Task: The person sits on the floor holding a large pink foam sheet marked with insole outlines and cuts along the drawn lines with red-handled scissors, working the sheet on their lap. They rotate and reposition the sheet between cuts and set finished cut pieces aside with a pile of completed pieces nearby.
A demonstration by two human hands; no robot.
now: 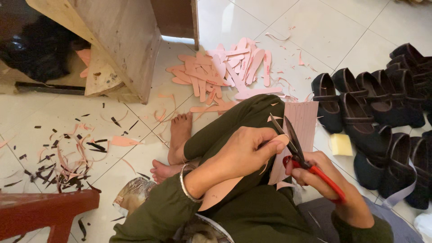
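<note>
left hand (245,150) pinches a pink insole piece (225,189) over the lap, fingers closed on it. right hand (321,177) grips red-handled scissors (299,155), blades open w/ tips at 11 o'clock, against the piece's edge. pink insole pile (225,69) on floor at 12, black shoes (382,121) at 3 (yellow sponge (341,144) beside them), black scraps (67,162) at 9.

A floor of pale glossy tiles (324,27) catches soft daylight. A rough wooden bench leg (121,40) stands at upper left, a red wooden stool (40,211) at lower left. Rows of black shoes (382,117) line the right side.
</note>
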